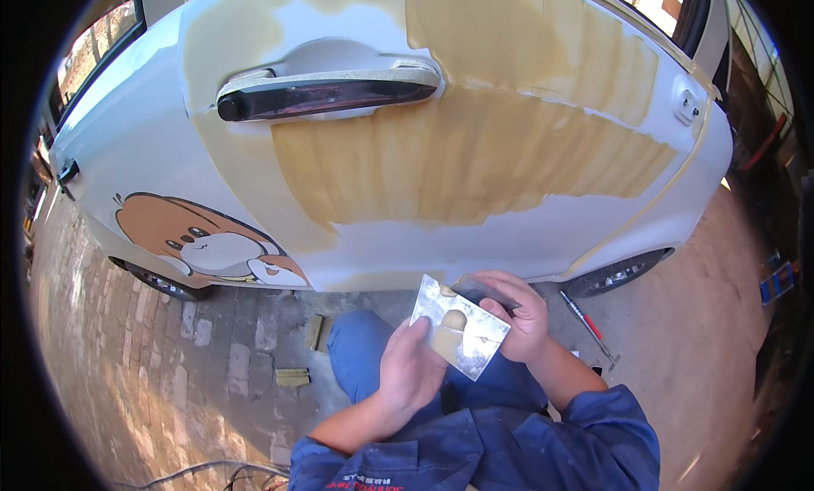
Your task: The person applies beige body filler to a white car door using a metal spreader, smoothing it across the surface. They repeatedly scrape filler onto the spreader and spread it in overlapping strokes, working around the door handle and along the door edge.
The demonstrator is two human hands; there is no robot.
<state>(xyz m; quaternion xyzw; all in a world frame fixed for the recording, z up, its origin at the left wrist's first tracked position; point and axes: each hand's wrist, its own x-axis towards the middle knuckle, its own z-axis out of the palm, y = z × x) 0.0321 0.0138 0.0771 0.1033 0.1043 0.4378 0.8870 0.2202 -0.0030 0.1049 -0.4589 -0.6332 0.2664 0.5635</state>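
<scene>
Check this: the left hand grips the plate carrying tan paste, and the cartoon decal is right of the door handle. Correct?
No: the head view shows the cartoon decal to the left of the door handle, and lower. The left hand does grip the plate carrying tan paste.

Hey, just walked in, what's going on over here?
Someone in blue workwear is in front of a white car door. Their left hand holds a small metal plate with tan paste on it. The right hand is at the plate's right side; what it grips is hard to make out. Broad tan patches cover the door around its handle, and neither hand touches it now.
</scene>
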